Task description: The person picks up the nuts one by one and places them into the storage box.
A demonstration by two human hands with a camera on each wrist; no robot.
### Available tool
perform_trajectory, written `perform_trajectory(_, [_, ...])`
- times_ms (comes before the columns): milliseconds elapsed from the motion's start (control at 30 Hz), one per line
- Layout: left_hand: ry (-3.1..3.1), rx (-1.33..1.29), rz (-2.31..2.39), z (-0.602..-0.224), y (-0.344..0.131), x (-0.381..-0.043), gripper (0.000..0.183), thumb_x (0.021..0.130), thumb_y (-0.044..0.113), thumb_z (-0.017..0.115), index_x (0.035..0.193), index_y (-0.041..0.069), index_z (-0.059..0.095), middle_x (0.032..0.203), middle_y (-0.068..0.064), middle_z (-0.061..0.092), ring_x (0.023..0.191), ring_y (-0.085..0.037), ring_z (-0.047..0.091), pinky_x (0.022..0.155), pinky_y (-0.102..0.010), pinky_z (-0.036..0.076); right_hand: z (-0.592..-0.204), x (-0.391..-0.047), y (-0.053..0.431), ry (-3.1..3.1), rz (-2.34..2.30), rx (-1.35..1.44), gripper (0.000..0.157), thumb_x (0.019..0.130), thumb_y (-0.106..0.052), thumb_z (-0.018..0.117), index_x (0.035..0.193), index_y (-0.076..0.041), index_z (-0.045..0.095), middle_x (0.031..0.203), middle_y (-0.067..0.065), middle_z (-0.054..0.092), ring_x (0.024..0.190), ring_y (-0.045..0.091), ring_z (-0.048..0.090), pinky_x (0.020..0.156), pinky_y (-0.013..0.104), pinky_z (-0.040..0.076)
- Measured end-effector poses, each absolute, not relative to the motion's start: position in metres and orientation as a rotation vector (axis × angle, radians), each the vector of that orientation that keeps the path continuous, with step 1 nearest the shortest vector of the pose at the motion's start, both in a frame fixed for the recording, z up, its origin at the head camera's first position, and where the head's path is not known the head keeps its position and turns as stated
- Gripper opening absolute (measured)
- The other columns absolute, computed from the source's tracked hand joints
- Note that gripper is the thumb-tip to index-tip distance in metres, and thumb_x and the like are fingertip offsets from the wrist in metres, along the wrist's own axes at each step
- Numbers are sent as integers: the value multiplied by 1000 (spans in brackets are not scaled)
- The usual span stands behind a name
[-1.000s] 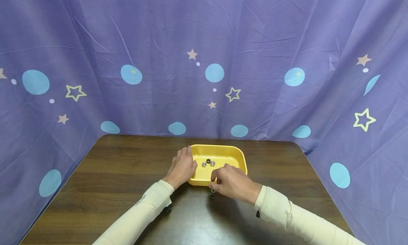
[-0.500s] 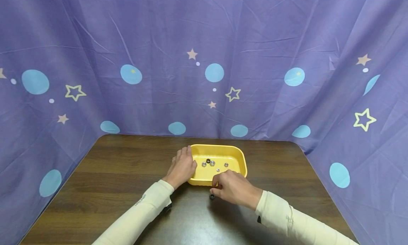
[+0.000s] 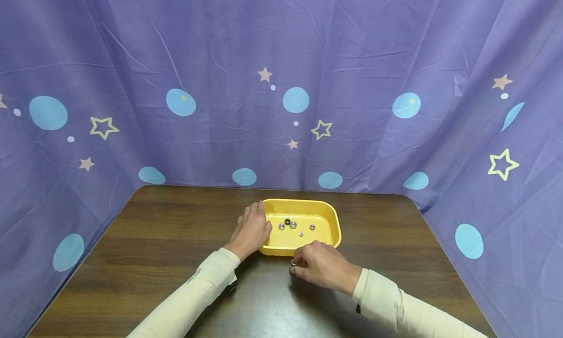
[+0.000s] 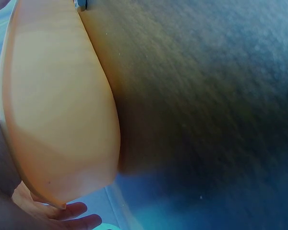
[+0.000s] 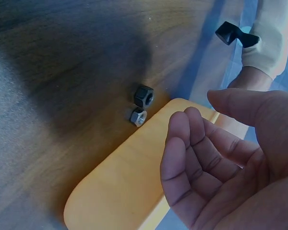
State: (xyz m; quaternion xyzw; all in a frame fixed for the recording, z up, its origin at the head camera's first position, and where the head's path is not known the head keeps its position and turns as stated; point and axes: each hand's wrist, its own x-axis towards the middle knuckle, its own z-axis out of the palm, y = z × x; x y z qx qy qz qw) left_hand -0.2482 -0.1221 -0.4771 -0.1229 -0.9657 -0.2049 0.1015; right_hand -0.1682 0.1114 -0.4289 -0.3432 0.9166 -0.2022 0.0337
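In the head view, a yellow tray (image 3: 303,209) is sitting low in the centre of the frame on a wooden table (image 3: 176,250). At its left end, the left hand (image 3: 251,229) is gripping the wall, thumb on the inner side and fingers outside, probably because so light a tray could slide when touched. One dark nut (image 3: 288,221) and four silver nuts (image 3: 293,225) are lying on its floor, where the raised walls are likely keeping them from rolling away. Below the tray's near edge, the right hand (image 3: 323,264) is reaching down, fingertips close to the table, its bent fingers partly hiding what is lying there.

In the left wrist view, the tray's outer side is filling the left of the frame, and fingers at the lower left are wrapping past the rim, seemingly bracing that corner.

In the right wrist view, a black nut (image 5: 144,96) and a small silver nut (image 5: 138,116) are resting near the centre, side by side along the tray's wall. To their right, the thumb and loosely curved fingers are leaving a gap and holding nothing, a shape apparently suiting a pinch on something small.
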Motion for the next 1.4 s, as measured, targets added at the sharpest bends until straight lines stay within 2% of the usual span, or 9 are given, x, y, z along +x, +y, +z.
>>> perform_trajectory(200, [-2837, -373, -592, -477, -122, -248, 69, 105, 17, 64, 158, -20, 40, 154, -36, 53, 141, -51, 53, 109, -67, 51, -437, -167, 113, 2826, -602, -1082, 8, 94, -20, 88, 91, -16, 81, 75, -16, 71, 65, -4, 57, 60, 25, 52])
perform_trajectory(467, [-2828, -372, -604, -477, -122, -247, 69, 105, 17, 65, 158, -20, 40, 153, -36, 54, 140, -51, 54, 108, -67, 52, -447, -165, 114, 2873, -539, -1116, 20, 91, -21, 89, 80, -22, 73, 69, -17, 67, 59, -3, 52, 52, 25, 45])
perform_trajectory(833, [-2837, -368, -615, -477, -123, -247, 69, 105, 16, 65, 159, -20, 39, 155, -37, 52, 141, -51, 53, 110, -67, 51, -462, -169, 111, 2957, -375, -1142, 41, 87, -23, 91, 65, -26, 56, 58, -16, 49, 50, 6, 43, 44, 30, 38])
perform_trajectory(1067, [-2848, -375, -605, -478, -123, -248, 69, 106, 17, 63, 160, -20, 38, 157, -37, 50, 143, -52, 52, 111, -67, 51, -476, -171, 109, 3051, -343, -1199, 40, 86, -27, 90, 65, -23, 56, 57, -10, 53, 48, 13, 49, 44, 36, 42])
perform_trajectory(1167, [-2835, -381, -596, -479, -123, -249, 69, 105, 16, 64, 159, -20, 39, 154, -37, 53, 140, -52, 54, 108, -66, 53, -498, -180, 112, 3092, -346, -1253, 37, 85, -29, 90, 67, -22, 59, 58, -7, 56, 49, 16, 52, 44, 42, 44])
perform_trajectory(1300, [-2819, -389, -587, -480, -123, -249, 68, 104, 15, 65, 157, -20, 41, 152, -37, 54, 138, -51, 56, 106, -66, 54, -531, -196, 113, 3133, -321, -1279, 35, 83, -31, 90, 66, -23, 60, 57, -9, 54, 47, 14, 50, 40, 46, 42])
perform_trajectory(1400, [-2819, -389, -582, -480, -123, -249, 68, 105, 16, 65, 157, -20, 41, 152, -37, 54, 137, -51, 56, 106, -66, 54, -537, -198, 112, 3152, -309, -1266, 37, 82, -35, 90, 65, -25, 59, 57, -11, 52, 46, 12, 48, 38, 48, 42])
